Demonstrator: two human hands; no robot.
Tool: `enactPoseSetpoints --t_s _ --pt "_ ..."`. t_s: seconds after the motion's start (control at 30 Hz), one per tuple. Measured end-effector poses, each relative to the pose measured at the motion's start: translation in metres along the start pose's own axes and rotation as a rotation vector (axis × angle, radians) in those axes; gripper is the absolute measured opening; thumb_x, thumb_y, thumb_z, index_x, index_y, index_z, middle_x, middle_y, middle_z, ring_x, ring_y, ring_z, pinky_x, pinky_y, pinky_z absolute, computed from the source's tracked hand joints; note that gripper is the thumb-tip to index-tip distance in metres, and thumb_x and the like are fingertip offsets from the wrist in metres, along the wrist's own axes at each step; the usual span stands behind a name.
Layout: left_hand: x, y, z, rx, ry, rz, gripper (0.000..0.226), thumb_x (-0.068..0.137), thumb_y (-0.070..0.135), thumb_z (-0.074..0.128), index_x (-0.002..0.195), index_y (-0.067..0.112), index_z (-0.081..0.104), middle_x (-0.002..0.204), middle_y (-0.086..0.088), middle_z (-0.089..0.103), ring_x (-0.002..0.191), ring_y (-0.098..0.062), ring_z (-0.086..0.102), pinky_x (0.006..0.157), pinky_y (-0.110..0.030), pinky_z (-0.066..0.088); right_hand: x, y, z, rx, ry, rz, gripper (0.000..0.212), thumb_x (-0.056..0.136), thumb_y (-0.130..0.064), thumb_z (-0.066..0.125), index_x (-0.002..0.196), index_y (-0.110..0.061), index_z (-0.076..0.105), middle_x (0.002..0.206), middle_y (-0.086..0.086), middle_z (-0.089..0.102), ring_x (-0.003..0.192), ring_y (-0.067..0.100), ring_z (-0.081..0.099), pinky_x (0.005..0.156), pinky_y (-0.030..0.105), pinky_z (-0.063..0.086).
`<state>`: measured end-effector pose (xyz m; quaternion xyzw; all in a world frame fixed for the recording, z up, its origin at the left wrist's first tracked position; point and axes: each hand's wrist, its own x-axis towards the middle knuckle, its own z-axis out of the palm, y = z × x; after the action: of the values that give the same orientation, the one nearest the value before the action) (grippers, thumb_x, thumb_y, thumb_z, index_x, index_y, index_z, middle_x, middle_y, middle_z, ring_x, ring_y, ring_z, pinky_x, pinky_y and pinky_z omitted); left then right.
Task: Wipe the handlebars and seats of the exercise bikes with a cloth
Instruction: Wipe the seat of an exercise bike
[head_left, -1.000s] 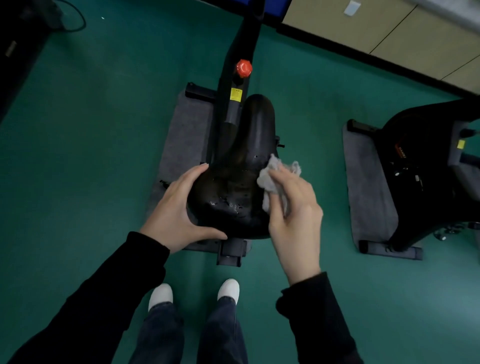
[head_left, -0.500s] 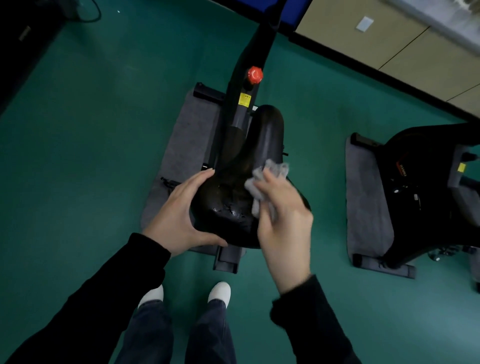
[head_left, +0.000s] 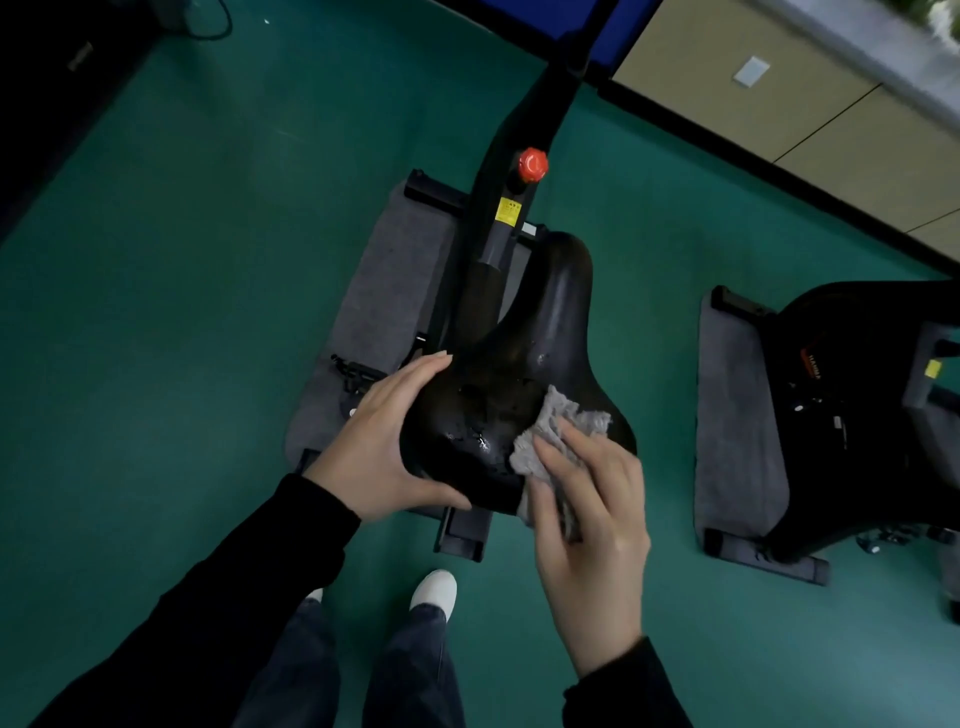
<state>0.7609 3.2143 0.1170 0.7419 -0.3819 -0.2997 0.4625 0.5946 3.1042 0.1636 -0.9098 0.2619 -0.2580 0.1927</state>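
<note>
A black bike seat (head_left: 524, 364) fills the middle of the head view, its narrow nose pointing away from me, with wet spots on its wide rear part. My left hand (head_left: 384, 447) grips the seat's left rear edge, thumb curled under the back rim. My right hand (head_left: 587, 514) presses a crumpled grey cloth (head_left: 556, 431) onto the seat's right rear corner with its fingers laid over the cloth. Part of the cloth is hidden under that hand. The bike's black frame (head_left: 524, 156) with a red knob (head_left: 533, 164) runs upward beyond the seat; the handlebars are out of view.
The bike stands on a grey mat (head_left: 384, 291) on green floor. A second black exercise bike (head_left: 872, 415) stands on its own grey mat (head_left: 737, 426) to the right. Beige cabinets (head_left: 779, 104) line the far wall. My white shoes (head_left: 434, 590) are just behind the seat post base.
My right hand has slid the cloth back and to the right, from the seat's middle to its right rear corner. My left hand has kept its grip on the left edge.
</note>
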Motion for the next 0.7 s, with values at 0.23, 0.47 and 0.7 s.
enactPoseSetpoints --t_s 0.23,0.47,0.7 --pt "0.0 -0.001 -0.001 0.009 -0.003 -0.003 0.117 0.043 0.044 0.089 0.136 0.043 0.019 0.144 0.029 0.021 0.135 0.008 0.018 0.108 -0.005 0.012 0.013 -0.013 0.017 0.022 0.055 0.026 0.018 0.092 -0.011 0.059 0.106 -0.004 0.069 0.112 0.007 0.061 0.111 0.027 0.052 0.103 0.033 0.041" --pt "0.0 -0.001 0.001 -0.002 -0.012 -0.026 0.118 0.044 0.046 0.088 0.14 0.042 0.019 0.146 0.027 0.022 0.134 0.01 0.015 0.106 -0.005 0.01 0.056 0.015 0.003 -0.035 0.068 0.253 0.015 0.087 -0.002 0.067 0.101 0.0 0.071 0.106 0.014 0.067 0.106 0.031 0.06 0.098 0.021 0.039" --pt "0.0 -0.002 0.0 -0.019 -0.002 -0.024 0.118 0.044 0.045 0.089 0.139 0.041 0.02 0.148 0.021 0.026 0.137 0.003 0.019 0.112 -0.02 0.016 0.069 -0.016 0.024 -0.026 0.066 0.205 0.018 0.085 -0.001 0.069 0.103 -0.001 0.072 0.107 0.011 0.068 0.102 0.026 0.057 0.095 0.011 0.035"
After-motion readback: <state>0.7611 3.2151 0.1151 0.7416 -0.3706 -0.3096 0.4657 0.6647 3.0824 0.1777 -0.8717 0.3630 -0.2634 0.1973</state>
